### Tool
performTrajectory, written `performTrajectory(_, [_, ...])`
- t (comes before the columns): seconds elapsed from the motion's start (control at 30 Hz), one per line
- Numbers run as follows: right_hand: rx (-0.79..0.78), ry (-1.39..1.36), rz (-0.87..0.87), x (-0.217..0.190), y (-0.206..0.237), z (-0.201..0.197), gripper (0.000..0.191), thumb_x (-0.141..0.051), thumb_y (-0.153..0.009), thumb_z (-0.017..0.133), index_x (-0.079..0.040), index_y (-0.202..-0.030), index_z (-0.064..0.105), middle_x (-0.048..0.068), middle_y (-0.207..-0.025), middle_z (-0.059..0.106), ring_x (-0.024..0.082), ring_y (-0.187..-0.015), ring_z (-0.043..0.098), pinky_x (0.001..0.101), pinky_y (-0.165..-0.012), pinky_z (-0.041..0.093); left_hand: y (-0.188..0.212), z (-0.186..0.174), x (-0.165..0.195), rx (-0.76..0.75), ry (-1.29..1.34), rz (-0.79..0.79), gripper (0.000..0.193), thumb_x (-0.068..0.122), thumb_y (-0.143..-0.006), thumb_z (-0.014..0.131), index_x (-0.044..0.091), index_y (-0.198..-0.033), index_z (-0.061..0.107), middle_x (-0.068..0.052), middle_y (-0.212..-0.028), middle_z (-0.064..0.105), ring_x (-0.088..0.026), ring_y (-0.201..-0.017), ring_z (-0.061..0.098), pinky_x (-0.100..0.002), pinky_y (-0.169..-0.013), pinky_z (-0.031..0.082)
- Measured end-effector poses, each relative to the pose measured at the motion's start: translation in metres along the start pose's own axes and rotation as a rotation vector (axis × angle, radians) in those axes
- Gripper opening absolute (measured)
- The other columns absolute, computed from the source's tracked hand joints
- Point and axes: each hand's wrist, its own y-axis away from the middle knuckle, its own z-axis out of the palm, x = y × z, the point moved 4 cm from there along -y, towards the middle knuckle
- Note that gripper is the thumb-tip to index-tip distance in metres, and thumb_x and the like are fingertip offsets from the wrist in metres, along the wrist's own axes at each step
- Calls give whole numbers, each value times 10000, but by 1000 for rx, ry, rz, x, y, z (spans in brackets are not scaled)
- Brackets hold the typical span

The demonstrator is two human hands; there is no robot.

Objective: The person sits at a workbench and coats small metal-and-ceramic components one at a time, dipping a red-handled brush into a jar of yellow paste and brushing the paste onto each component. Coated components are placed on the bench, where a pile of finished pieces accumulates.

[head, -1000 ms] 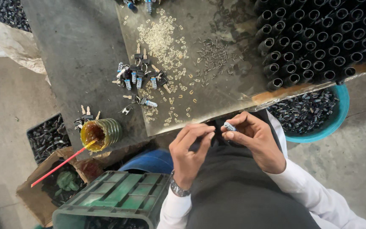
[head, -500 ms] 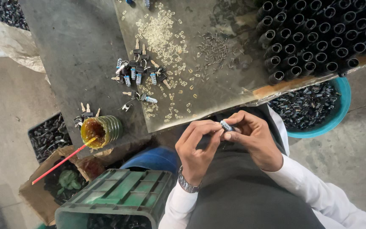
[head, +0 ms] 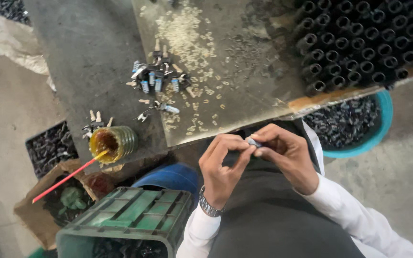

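The dark grey counter [head: 87,52] carries a worn, stained metal sheet [head: 244,91] over its right part. On the sheet, pale small chips [head: 182,33] lie scattered toward 11 o'clock, with a cluster of small black-and-silver metal parts [head: 156,79] just below them. Stacked black tubes [head: 364,43] fill the 1 o'clock corner. At 8 o'clock a green ribbed jar of amber paste [head: 113,142] stands near the counter's edge.

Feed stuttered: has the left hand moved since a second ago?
Barely, if at all: left hand remains just below the table's edge, pinching the small part with the right hand.
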Motion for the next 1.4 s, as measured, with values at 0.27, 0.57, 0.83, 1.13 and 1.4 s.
performTrajectory(0.27, [-105, 92, 171, 18, -9, 18, 331, 82, -851, 707, 33, -1178, 705, 116, -1164, 702, 181, -1029, 660, 316, -873, 522, 31, -56, -32, 190, 261, -281, 40, 52, -940, 695, 27, -955, 669, -47, -938, 682, -112, -789, 683, -260, -679, 578])
performTrajectory(0.57, [-263, 0, 222, 32, -12, 59, 259, 27, -874, 709, 31, -1132, 710, 104, -1076, 687, 203, -982, 676, 341, -890, 549, 73, -251, -96, 1067, 87, -234, 295, 201, -1046, 626, 54, -1293, 561, -13, -971, 588, -34, -593, 477, -205, -449, 342])
performTrajectory(0.83, [-268, -28, 220, 35, -6, 83, 214, 39, -890, 723, 17, -1102, 701, 113, -1057, 671, 201, -955, 664, 329, -851, 522, 66, -287, -74, 1006, -157, -49, 156, 148, -1121, 598, -5, -1131, 627, -69, -891, 674, -52, -559, 499, -222, -495, 378])
performTrajectory(1.13, [-281, -55, 252, 42, -2, 83, 222, 38, -881, 724, -4, -1094, 682, 94, -1051, 667, 192, -958, 668, 324, -847, 524, 66, -284, -66, 932, -371, -152, 100, 83, -1090, 592, -12, -1102, 621, -88, -878, 728, -57, -524, 545, -210, -450, 402])
performTrajectory(1.4, [-256, -23, 292, 42, 0, 83, 202, 6, -891, 707, 3, -1092, 697, 87, -1046, 674, 176, -954, 656, 319, -871, 524, 77, -275, -42, 1061, -215, -65, 126, 91, -1117, 584, -32, -1142, 602, -118, -913, 697, -79, -566, 540, -234, -493, 405])
